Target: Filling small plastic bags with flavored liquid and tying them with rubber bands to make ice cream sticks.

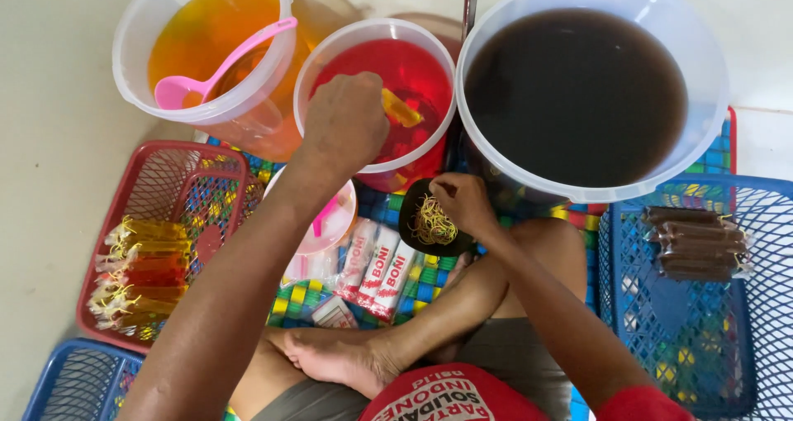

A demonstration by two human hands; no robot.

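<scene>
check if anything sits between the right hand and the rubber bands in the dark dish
Nothing visible does. The right hand hangs directly over the dark dish, its fingers at the pile of rubber bands. The left hand is apart, over the red bucket.

Single head-worn camera, looking almost straight down from above the seated person's crossed legs onto the floor. Close range: buckets fill the top edge, baskets both sides, forearms entering from the bottom. No second view.
</scene>
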